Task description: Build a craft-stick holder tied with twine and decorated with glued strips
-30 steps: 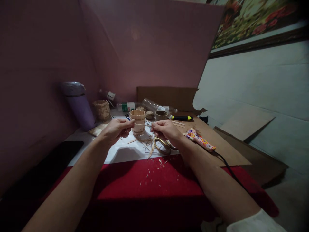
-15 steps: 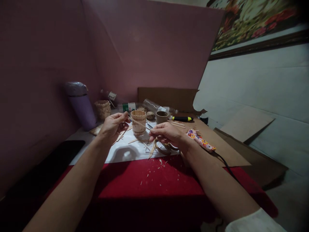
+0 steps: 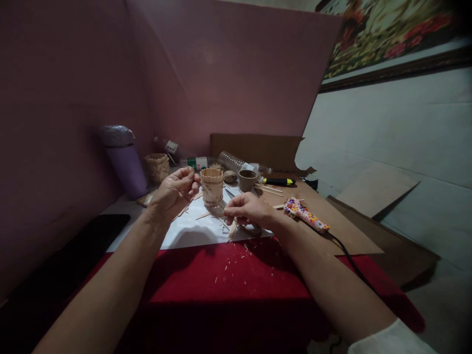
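Note:
A thin length of twine [image 3: 214,197] runs slantwise between my hands, in front of a wooden-strip cup [image 3: 212,189] with a scalloped rim. My left hand [image 3: 180,186] pinches its upper end, left of the cup. Lower and to the right, my right hand [image 3: 247,209] pinches the other end. Beneath the right hand lie scissors [image 3: 252,230], their handles partly hidden. Thin wooden strips [image 3: 232,231] are scattered on the white sheet [image 3: 191,238] below. A ball of twine [image 3: 230,177] sits behind, beside a dark brown pot [image 3: 247,181].
A flower-patterned glue gun [image 3: 306,216] with a black cord lies at right on cardboard [image 3: 350,241]. Behind are a yellow-black cutter [image 3: 279,182] and a clear plastic bottle [image 3: 234,162]. A purple tumbler [image 3: 125,164] and second wooden cup [image 3: 157,167] stand left. Chips dot the red cloth [image 3: 184,280].
My left hand has risen slightly and my right hand has lowered and shifted a little left. The twine between them now slopes more steeply.

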`<state>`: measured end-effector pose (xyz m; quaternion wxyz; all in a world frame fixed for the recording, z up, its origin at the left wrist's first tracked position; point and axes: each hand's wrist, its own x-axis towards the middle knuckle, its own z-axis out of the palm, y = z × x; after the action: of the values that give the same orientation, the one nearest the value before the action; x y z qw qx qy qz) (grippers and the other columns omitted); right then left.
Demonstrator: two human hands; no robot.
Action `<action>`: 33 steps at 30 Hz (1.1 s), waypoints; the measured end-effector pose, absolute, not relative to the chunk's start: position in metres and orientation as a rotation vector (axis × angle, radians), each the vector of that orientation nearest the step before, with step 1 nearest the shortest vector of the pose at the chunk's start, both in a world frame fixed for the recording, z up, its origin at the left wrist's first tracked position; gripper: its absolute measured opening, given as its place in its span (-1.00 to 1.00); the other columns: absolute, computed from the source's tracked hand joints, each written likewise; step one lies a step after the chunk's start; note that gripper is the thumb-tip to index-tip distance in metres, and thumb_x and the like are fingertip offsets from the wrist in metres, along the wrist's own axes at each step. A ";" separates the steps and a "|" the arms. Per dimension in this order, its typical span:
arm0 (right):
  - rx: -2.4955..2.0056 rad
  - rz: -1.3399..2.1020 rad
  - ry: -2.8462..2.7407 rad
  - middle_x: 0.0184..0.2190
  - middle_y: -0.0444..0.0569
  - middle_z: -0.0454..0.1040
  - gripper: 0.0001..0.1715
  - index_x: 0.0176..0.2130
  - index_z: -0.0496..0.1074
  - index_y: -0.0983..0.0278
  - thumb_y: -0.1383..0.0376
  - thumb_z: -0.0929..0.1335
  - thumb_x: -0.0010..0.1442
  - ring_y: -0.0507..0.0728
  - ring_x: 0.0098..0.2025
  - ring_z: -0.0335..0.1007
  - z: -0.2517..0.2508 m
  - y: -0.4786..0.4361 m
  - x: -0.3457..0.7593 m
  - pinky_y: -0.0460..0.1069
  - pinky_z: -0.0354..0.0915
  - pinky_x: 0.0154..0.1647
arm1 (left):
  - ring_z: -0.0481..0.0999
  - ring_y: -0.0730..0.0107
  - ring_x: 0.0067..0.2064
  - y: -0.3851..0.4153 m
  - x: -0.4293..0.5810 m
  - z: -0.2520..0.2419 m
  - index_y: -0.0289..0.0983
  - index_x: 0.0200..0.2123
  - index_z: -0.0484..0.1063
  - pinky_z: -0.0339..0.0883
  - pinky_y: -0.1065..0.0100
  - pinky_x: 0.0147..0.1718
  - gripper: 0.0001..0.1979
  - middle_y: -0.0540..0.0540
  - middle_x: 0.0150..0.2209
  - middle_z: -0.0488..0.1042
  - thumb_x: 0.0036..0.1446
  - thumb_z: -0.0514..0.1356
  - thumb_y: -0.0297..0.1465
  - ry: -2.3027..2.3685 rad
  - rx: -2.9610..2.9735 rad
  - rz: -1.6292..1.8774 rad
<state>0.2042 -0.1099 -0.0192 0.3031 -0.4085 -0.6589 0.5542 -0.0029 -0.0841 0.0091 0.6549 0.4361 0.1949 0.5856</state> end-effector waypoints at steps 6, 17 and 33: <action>-1.074 1.423 -1.753 -0.63 -0.12 0.47 -0.81 -0.49 0.43 0.37 0.27 0.40 0.03 -0.13 -0.73 0.03 -0.019 -0.110 0.203 -0.17 -0.10 -0.74 | 0.42 0.59 -0.60 -0.083 -0.005 0.010 -0.43 -0.40 0.44 0.27 0.62 -0.65 -0.90 -0.10 -0.54 0.47 0.15 0.14 -0.58 0.543 0.974 1.413; -1.254 1.148 -1.752 -0.71 -0.16 0.41 -0.88 -0.56 0.42 0.36 0.49 0.36 -0.03 -0.12 -0.73 0.08 -0.019 -0.110 0.200 -0.18 -0.03 -0.72 | 0.07 0.70 -0.77 -0.079 -0.011 0.010 -0.39 -0.47 0.40 -0.10 0.59 -0.80 -0.84 0.08 -0.72 0.22 0.15 0.14 -0.48 0.612 1.031 1.441; -1.275 0.901 -1.878 -0.70 -0.18 0.38 -0.90 -0.57 0.44 0.34 0.50 0.37 -0.10 -0.09 -0.67 0.18 -0.023 -0.105 0.202 -0.16 0.10 -0.61 | 0.17 0.67 -0.69 -0.079 -0.007 0.008 -0.44 -0.43 0.46 0.04 0.59 -0.73 -0.88 0.03 -0.66 0.25 0.12 0.14 -0.55 0.553 1.059 1.478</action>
<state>0.2022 -0.1054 -0.0234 0.3423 -0.4906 -0.7225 0.3467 -0.0072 -0.0792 0.0076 0.5816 0.4532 0.2368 0.6328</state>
